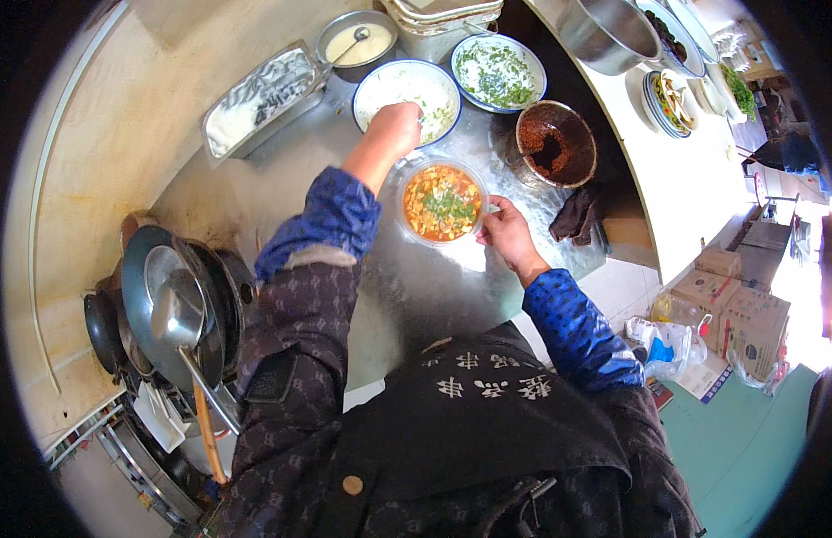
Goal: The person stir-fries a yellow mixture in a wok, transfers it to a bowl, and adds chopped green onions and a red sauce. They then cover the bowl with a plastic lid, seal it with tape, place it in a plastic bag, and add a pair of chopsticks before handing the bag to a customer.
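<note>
My left hand (397, 126) reaches into a white, blue-rimmed enamel bowl (382, 84) holding a little chopped greenery; its fingers are bunched, and the hand hides what is between them. Just below, a round clear plastic bowl (443, 203) of red-orange soup topped with chopped green herbs stands on the metal table. My right hand (509, 232) grips that bowl's right rim between thumb and fingers. A second blue-rimmed bowl (500, 74) with chopped greens is behind, to the right. A metal pot (557, 144) of dark red chili paste stands right of the soup.
At the back left are a steel tray (265, 101) of white paste and a pot (357, 47) of cream-coloured liquid with a ladle. Woks (147, 296) and a ladle (178, 313) crowd the left. A dark cloth (577, 215) lies near the table's right edge, below a white counter (685, 188) with dishes.
</note>
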A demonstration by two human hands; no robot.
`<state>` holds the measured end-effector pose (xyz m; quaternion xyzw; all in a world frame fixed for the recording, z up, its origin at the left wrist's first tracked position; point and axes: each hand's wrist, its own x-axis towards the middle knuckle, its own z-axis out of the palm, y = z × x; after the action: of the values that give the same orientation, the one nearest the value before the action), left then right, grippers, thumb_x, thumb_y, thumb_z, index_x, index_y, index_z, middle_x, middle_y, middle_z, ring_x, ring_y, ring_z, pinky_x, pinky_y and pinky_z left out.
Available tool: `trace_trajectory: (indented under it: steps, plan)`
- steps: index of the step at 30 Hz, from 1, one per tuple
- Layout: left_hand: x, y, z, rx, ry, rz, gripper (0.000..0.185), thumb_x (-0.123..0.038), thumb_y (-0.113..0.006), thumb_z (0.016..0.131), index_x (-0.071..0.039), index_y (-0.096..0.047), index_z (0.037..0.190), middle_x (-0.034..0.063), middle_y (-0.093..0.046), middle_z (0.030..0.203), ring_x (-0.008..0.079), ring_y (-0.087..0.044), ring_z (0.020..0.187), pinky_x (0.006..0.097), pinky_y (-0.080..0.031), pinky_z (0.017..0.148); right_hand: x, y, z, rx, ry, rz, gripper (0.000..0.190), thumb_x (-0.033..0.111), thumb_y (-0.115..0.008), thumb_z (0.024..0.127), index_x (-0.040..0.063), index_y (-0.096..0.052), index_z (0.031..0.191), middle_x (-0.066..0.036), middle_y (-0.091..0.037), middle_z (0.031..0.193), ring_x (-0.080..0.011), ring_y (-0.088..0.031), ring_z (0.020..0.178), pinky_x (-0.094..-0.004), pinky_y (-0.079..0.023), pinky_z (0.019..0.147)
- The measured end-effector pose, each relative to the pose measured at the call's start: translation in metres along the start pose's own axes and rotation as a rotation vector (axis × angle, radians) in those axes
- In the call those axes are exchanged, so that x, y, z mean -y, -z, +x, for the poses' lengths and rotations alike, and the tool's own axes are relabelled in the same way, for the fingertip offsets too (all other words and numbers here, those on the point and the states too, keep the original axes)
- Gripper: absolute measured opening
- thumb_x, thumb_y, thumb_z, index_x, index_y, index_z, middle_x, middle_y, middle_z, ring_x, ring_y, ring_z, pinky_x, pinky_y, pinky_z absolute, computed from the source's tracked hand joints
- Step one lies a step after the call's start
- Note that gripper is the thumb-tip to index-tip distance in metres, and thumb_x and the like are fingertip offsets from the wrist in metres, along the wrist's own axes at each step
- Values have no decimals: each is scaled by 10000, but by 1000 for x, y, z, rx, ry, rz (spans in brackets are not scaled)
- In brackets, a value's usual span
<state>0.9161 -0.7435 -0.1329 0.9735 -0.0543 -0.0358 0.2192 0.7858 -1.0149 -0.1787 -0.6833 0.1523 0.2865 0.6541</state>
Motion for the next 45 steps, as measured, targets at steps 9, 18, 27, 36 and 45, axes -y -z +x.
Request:
trace_trajectory:
  steps: [9, 18, 27, 36, 45]
  plan:
    - [10, -47, 62, 372, 77, 289, 254, -151, -674, 841, -50, -776, 1051, 239, -709, 1138, 394, -695, 1065, 452, -560, 913, -5, 3, 3, 5, -13, 68, 325, 29, -569, 995, 0, -524, 1316, -75, -639, 819, -131, -637, 643, -284, -602, 598]
    - [31, -95, 98, 272, 277, -568, 331, -267, -740, 820, -76, -752, 1091, 163, -760, 1005, 287, -742, 858, 371, -572, 801, -3, 5, 4, 43, -15, 87, 261, 43, -563, 1016, 37, -558, 1277, -58, -667, 859, -113, -650, 683, -273, -604, 639]
    - [8, -56, 62, 211, 415, -962, 155, -81, -686, 883, 10, -687, 1009, 61, -680, 857, 155, -637, 712, 277, -524, 645, -5, 9, 8, 61, 10, 73, 348, 34, -583, 994, -18, -527, 1334, -74, -664, 873, -115, -628, 664, -271, -579, 597]
    - [-55, 5, -59, 234, 201, -646, 125, -69, -690, 879, -16, -715, 990, 41, -720, 862, 138, -677, 761, 283, -543, 714, -3, 18, 6, 62, -17, 38, 381, 32, -570, 964, -25, -525, 1337, -124, -662, 973, -174, -671, 739, -308, -593, 667]
    - [-97, -8, -119, 6, -20, -166, 171, -96, -673, 876, -67, -744, 1028, 171, -744, 964, 331, -730, 886, 402, -574, 799, -1, 55, -17, 109, -6, 70, 357, 74, -570, 979, -28, -543, 1320, -105, -644, 947, -180, -676, 774, -307, -590, 697]
